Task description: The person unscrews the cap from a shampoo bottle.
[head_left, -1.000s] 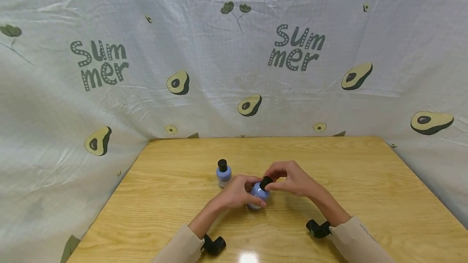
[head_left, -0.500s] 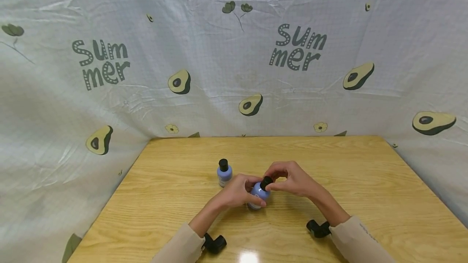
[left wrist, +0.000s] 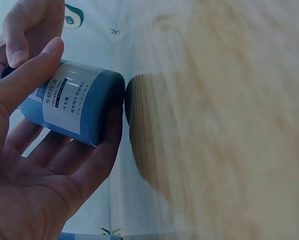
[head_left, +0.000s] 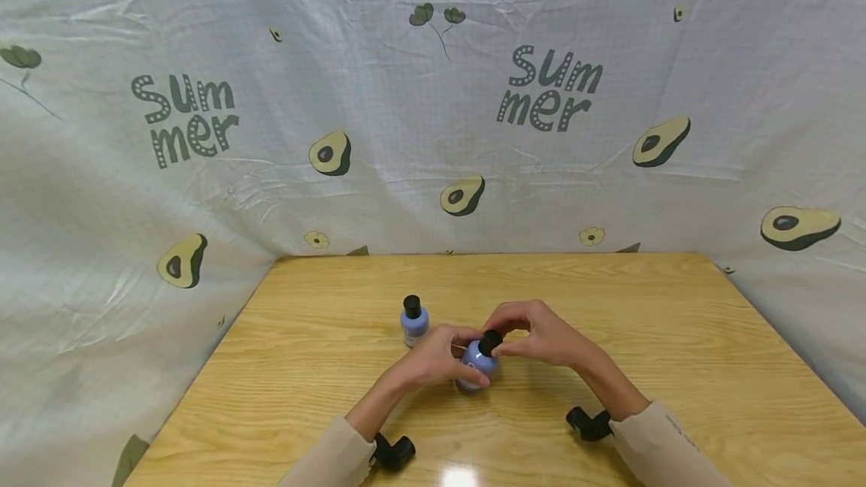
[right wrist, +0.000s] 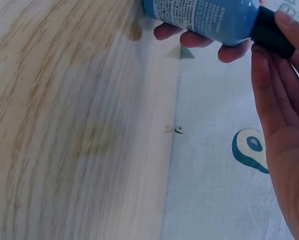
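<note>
My left hand [head_left: 436,358] grips the body of a blue shampoo bottle [head_left: 482,359], thumb on the near side and fingers round the far side. The bottle leans slightly to the right, low over the table; a white printed label [left wrist: 72,100] shows in the left wrist view. At its top, the black cap [head_left: 490,343] is pinched between the thumb and fingers of my right hand [head_left: 541,333]. In the right wrist view that cap [right wrist: 272,32] sits on the bottle's neck. A second blue bottle [head_left: 414,324] with a black cap stands upright just beyond my left hand.
The wooden table [head_left: 325,322] runs back to a pale hanging cloth [head_left: 392,96] printed with avocados and lettering. Black wrist-worn devices [head_left: 395,454] stick out beside both sleeves, low over the table.
Both hands stay on the same bottle. The right hand and the cap have shifted very slightly down and to the left. The second bottle stands where it was.
</note>
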Tool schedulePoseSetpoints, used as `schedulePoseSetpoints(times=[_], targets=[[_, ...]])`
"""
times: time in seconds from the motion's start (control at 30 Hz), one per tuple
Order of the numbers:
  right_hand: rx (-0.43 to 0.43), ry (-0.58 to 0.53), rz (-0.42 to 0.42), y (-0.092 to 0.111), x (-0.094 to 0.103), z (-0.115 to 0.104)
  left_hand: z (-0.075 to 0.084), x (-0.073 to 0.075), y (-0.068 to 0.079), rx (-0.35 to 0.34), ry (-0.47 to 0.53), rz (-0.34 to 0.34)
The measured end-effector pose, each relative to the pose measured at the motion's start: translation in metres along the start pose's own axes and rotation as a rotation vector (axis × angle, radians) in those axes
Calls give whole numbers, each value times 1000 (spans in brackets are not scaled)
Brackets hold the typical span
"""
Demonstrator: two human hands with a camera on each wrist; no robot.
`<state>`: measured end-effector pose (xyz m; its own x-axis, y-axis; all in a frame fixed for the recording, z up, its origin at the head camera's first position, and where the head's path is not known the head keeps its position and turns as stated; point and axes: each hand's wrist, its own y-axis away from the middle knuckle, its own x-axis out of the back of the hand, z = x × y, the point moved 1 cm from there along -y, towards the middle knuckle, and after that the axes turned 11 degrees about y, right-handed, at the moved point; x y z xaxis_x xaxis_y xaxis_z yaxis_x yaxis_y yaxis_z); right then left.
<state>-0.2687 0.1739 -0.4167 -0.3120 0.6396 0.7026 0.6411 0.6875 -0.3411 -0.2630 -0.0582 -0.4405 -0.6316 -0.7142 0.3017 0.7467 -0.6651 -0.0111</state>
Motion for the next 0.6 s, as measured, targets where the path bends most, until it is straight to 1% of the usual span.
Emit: schedulePoseSetpoints(times=[0.23,0.33,0.43,0.6], targets=[[-2,0,-16,0,1,0,0,0,0,5,-32,-31],[-12,-5,-25,1,1,1,0,0,0,11,-22,-46],[-38,-14,-35,1,1,1,0,0,0,8,-12,-48],[-135,-8,-15,-1,1,1,1,2,0,7,-16,-24]])
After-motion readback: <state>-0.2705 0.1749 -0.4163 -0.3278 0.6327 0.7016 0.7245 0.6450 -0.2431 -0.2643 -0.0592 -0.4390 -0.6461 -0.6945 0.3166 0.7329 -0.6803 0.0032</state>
